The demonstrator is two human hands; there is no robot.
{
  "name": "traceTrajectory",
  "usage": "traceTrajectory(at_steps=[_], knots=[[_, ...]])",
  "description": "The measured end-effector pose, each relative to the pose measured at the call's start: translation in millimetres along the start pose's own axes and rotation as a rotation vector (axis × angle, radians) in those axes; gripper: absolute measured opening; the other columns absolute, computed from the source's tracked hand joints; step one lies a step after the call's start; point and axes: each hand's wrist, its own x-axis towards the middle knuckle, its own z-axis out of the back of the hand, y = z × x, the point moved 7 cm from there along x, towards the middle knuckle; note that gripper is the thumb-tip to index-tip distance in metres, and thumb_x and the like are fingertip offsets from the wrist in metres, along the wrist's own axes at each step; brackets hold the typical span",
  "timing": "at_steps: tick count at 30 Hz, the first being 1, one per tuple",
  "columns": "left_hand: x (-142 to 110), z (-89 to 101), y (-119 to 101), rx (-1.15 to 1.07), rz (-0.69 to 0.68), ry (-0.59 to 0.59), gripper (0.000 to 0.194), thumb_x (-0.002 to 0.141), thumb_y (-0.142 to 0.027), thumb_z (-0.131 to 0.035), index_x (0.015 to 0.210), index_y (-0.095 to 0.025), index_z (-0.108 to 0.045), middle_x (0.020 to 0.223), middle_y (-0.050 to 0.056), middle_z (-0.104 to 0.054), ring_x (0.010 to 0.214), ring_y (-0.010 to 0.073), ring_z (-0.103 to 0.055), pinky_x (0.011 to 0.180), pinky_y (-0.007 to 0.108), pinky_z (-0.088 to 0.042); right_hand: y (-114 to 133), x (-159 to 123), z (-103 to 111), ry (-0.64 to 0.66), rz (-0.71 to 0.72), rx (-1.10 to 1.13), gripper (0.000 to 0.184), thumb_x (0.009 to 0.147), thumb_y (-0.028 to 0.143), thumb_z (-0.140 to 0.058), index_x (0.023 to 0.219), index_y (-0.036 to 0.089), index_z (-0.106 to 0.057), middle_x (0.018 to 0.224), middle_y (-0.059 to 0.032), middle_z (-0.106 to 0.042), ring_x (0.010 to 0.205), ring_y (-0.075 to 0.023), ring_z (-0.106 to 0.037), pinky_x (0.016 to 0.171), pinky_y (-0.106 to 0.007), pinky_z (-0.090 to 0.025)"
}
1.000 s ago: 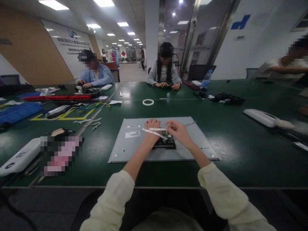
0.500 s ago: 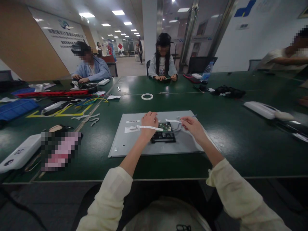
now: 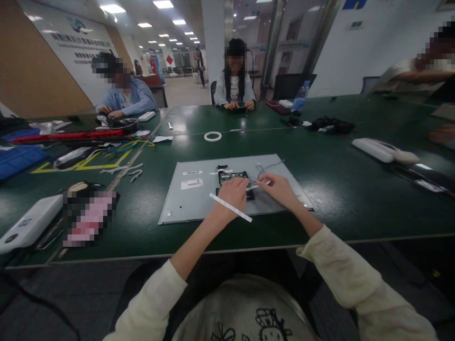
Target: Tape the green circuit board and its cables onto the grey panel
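A flat light-grey panel [image 3: 192, 199] lies on the table before me, with a green circuit board in a black frame [image 3: 223, 177] near its middle. My left hand [image 3: 232, 194] is over the board, fingers curled in and closed; what they hold is hidden. Across the back of its wrist hangs a white strip of tape [image 3: 231, 207]. My right hand [image 3: 277, 187] is closed in a pinch on another white tape strip [image 3: 253, 187], which runs toward my left fingertips. A thin grey cable [image 3: 265, 167] loops behind the fingers over the panel.
A white tape roll [image 3: 213, 136] and a small wrench [image 3: 170, 126] lie beyond the panel. Cut strips [image 3: 131, 169], a white device [image 3: 31, 222] and a blue tray [image 3: 21, 161] are at left. Another white device [image 3: 377, 149] is at right. Other people sit around the table.
My left hand has moved right and nearer, over the board. My right hand has come left and lower, bringing its tape strip close to my left fingers. The view has tilted down slightly.
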Motion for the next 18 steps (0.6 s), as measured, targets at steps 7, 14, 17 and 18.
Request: traceTrajectory(at_steps=[7,14,17,18], knots=[[-25.8,-26.6,-28.6,0.065,0.038,0.023,0.043,0.092,-0.026,-0.035,0.133,-0.014,-0.038,0.138,0.011,-0.044,0.130,0.0205,-0.036,0.108,0.041,-0.026,5.3,-5.3,-6.2,0.013,0.064,-0.153,0.021,0.078,0.039,-0.058,0.083,0.019,-0.064,0.069,-0.0015,-0.066,0.063,-0.0157,-0.061,0.063,-0.025,-0.041],[-27.7,-36.4,-25.8,0.045,0.100,0.040,0.047,0.091,-0.027,-0.036,0.136,-0.014,-0.034,0.141,0.010,-0.042,0.130,0.0209,-0.036,0.108,0.045,-0.028,9.3,-10.8,-11.5,0.073,-0.033,-0.467,0.028,0.084,0.045,-0.051,0.096,0.021,-0.060,0.076,-0.0047,-0.067,0.072,-0.0210,-0.063,0.058,-0.027,-0.038],[-26.4,-33.7,-25.4,0.037,0.119,0.040,0.046,0.089,-0.028,-0.038,0.134,-0.016,-0.037,0.139,0.010,-0.044,0.128,0.0214,-0.040,0.107,0.045,-0.031,13.3,-12.7,-12.8,0.086,-0.054,-0.604,0.029,0.087,0.044,-0.046,0.100,0.021,-0.058,0.081,-0.0085,-0.068,0.074,-0.0236,-0.064,0.056,-0.028,-0.037],[-26.1,-33.4,-25.3,0.035,0.125,0.043,0.047,0.089,-0.028,-0.039,0.134,-0.016,-0.037,0.139,0.010,-0.044,0.127,0.0219,-0.040,0.106,0.046,-0.031,13.8,-13.1,-12.9,0.088,-0.059,-0.631,0.030,0.087,0.044,-0.045,0.100,0.020,-0.057,0.082,-0.0093,-0.068,0.075,-0.0241,-0.064,0.055,-0.028,-0.036]])
